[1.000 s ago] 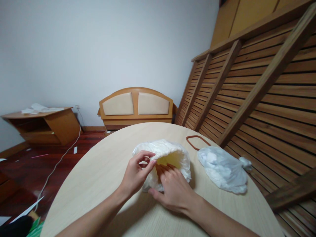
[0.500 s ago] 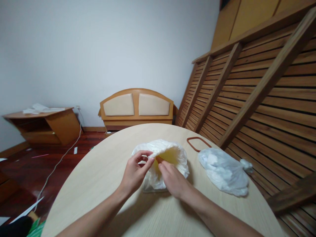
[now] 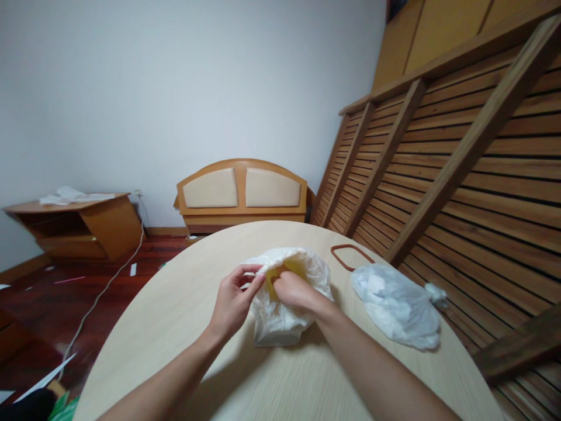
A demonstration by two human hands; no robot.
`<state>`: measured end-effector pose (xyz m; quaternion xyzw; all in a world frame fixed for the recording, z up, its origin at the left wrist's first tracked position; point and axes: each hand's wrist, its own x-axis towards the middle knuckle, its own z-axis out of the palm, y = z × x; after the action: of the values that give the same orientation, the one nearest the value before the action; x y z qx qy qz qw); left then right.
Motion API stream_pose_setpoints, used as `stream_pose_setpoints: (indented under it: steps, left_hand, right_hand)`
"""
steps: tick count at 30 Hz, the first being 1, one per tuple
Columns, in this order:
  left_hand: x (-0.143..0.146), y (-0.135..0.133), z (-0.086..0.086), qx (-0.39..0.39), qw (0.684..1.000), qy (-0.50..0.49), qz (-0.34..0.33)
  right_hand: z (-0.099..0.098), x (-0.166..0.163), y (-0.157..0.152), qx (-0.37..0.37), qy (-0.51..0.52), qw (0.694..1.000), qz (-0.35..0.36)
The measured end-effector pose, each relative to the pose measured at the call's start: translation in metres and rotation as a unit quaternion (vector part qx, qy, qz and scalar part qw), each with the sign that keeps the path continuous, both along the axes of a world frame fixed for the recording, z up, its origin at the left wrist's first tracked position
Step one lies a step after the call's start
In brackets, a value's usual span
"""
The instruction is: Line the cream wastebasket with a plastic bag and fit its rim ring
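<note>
White bag [image 3: 283, 320] on the table [image 3: 175, 318] now takes the right hand [image 3: 294, 289] deeper, its grip hidden, so I can't tell; left hand [image 3: 231, 298] pinches the edge; probably light, soft, slippery; I'd grasp that gathered edge.

can't read any text here tbh, can't make out a label, brand or number on the white bag [image 3: 278, 318] or the tied bag [image 3: 397, 307], can't tell for the far-off white sheets [image 3: 70, 195]
</note>
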<state>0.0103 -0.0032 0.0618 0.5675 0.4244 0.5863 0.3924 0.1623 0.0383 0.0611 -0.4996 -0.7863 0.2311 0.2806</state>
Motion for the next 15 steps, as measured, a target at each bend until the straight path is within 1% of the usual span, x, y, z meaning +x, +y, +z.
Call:
stream_pose_setpoints:
  steps: [4, 8, 10, 12, 15]
  left_hand:
    - [0.0, 0.0, 0.0, -0.005, 1.0, -0.011, 0.0]
    - [0.003, -0.003, 0.0, 0.007, 1.0, 0.01, -0.004]
    - [0.004, -0.004, -0.001, 0.012, 1.0, 0.022, -0.007]
    - [0.004, -0.004, -0.002, 0.014, 0.999, 0.029, -0.013]
    - [0.004, -0.003, -0.004, 0.016, 0.999, 0.026, -0.011]
  right_hand:
    - [0.003, -0.001, -0.006, -0.075, -0.054, 0.995, 0.025]
    - [0.003, -0.008, -0.004, -0.099, -0.078, 0.99, 0.058]
    - [0.007, -0.007, -0.004, -0.101, -0.091, 0.988, 0.076]
    - [0.017, 0.0, -0.01, -0.099, -0.11, 0.985, 0.087]
    - [0.044, 0.02, -0.031, -0.082, -0.144, 0.981, 0.103]
